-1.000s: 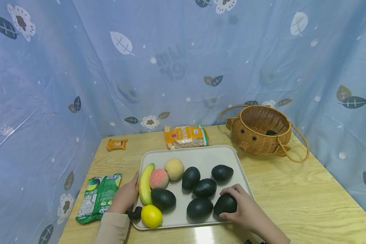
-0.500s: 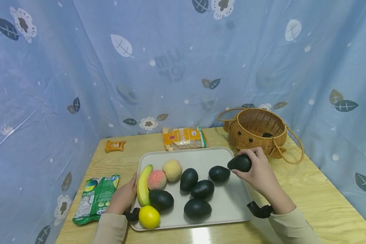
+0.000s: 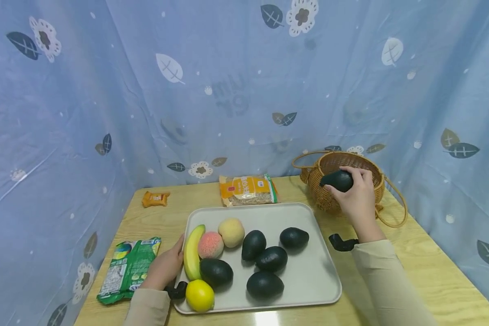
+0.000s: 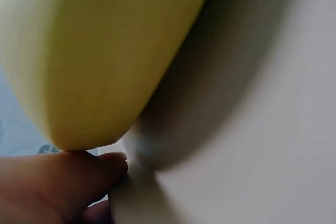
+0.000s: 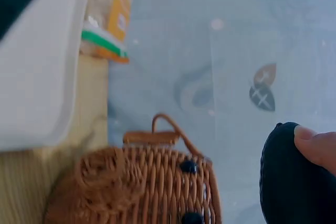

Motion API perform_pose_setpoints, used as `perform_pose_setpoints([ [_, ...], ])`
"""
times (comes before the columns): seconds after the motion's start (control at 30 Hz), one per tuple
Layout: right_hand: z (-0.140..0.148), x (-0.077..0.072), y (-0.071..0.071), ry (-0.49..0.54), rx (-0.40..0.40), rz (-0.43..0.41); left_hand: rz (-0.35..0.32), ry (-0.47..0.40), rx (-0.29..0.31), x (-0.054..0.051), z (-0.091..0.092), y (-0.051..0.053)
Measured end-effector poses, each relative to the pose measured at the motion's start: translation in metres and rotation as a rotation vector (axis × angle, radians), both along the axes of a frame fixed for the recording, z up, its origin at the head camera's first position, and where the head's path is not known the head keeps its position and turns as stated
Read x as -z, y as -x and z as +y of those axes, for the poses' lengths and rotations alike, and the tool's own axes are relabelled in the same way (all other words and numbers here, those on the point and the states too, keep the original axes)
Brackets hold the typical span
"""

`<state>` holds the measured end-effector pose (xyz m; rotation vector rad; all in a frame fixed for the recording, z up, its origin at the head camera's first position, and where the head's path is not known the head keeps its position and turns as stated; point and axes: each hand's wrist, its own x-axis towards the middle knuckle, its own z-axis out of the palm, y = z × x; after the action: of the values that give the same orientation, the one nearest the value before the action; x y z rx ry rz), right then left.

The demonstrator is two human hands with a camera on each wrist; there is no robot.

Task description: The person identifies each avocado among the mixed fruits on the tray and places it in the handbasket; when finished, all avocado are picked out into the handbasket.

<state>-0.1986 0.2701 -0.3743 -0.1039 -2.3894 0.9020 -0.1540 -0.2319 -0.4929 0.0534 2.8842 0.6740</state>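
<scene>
My right hand (image 3: 358, 199) holds a dark avocado (image 3: 338, 181) over the front rim of the wicker basket (image 3: 323, 192), thumb on the near side. In the right wrist view the thumb presses on the avocado (image 5: 294, 182). My left hand (image 3: 164, 267) grips the left edge of the white tray (image 3: 322, 280); the left wrist view has its thumb at the rim, right by the banana (image 3: 193, 253). On the tray lie several more avocados (image 3: 265, 285), a pink peach (image 3: 210, 245), a pale yellow peach (image 3: 231, 232) and a lemon (image 3: 199, 295). The basket's inside is partly hidden.
Left of the tray lies a green snack bag (image 3: 132, 267). A small orange packet (image 3: 155, 199) sits at the back left. Behind the tray is a grain bag (image 3: 247, 190). Blue patterned curtain (image 3: 236, 90) surrounds the wooden table (image 3: 424, 271).
My right hand has lifted the avocado from the tray's right front and carried it up and back to the basket. The left hand has stayed at the tray's edge.
</scene>
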Motion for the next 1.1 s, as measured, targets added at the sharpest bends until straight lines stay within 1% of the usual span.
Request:
perform_pose_setpoints([
  [0.1, 0.010, -0.004, 0.011, 0.003, 0.008, -0.042, -0.016, -0.006, -0.007, -0.001, 0.001, 0.001],
  [0.2, 0.017, -0.004, 0.019, 0.002, 0.021, -0.092, -0.024, -0.016, -0.013, 0.000, 0.002, -0.001],
  [0.3, 0.023, -0.002, 0.025, -0.012, 0.037, -0.121, -0.021, -0.023, -0.011, 0.001, 0.002, -0.001],
  [0.6, 0.025, 0.006, 0.033, -0.060, 0.061, -0.167, -0.011, -0.014, -0.005, -0.003, 0.002, 0.000],
  [0.73, 0.024, 0.003, 0.033, -0.069, 0.063, -0.168, -0.013, -0.015, -0.005, -0.004, 0.002, -0.001],
  [0.8, 0.020, 0.001, 0.031, -0.089, 0.055, -0.161, -0.013, -0.016, -0.003, -0.005, 0.002, -0.001],
  [0.87, 0.011, 0.001, 0.026, -0.115, 0.016, -0.138, -0.008, -0.011, 0.001, -0.005, 0.001, -0.002],
  [0.9, 0.003, 0.002, 0.023, -0.131, -0.021, -0.125, -0.008, -0.007, -0.001, -0.005, 0.001, -0.003],
  [0.97, -0.018, 0.002, 0.016, -0.161, -0.125, -0.091, -0.002, -0.001, -0.004, -0.005, 0.002, -0.002],
  [1.1, -0.074, 0.008, -0.004, -0.198, -0.368, -0.037, 0.015, 0.000, 0.000, -0.005, 0.003, -0.002],
])
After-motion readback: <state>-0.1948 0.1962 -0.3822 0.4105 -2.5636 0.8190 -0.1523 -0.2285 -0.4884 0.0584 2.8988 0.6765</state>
